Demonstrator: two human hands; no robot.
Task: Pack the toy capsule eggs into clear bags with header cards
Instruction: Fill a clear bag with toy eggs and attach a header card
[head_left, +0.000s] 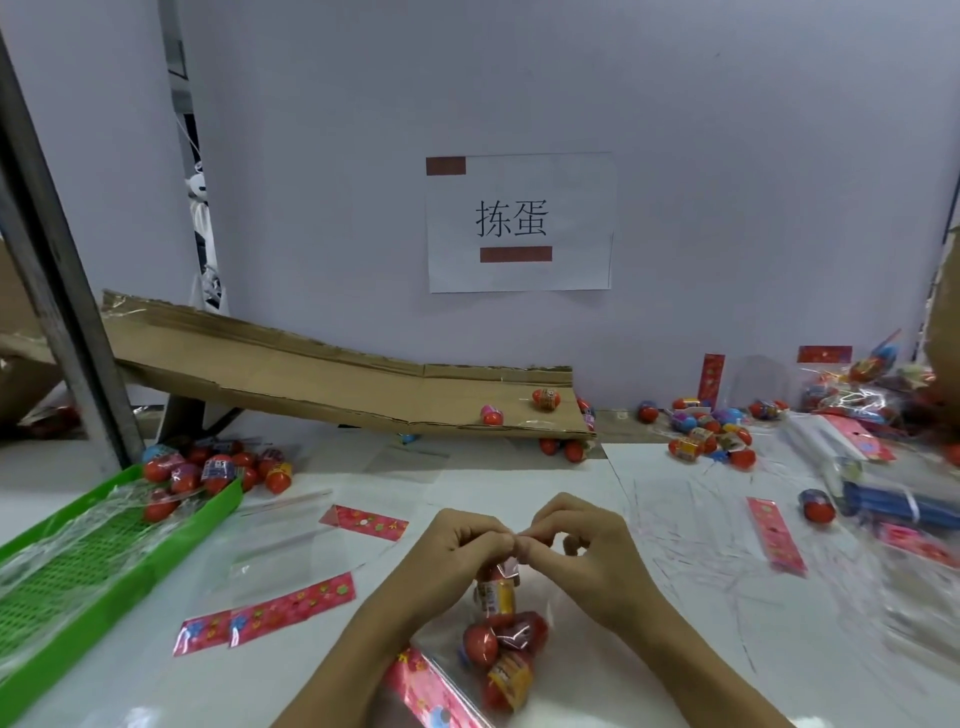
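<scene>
My left hand (467, 535) and right hand (576, 535) meet fingertip to fingertip, pinching the top of a clear bag (511, 613). Its capsule eggs (498, 639) hang just below, nearer me, a header card (431, 691) lying left of them.

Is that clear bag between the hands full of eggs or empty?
Holding eggs: several red eggs show through the clear bag, while both hands pinch its top.
</scene>
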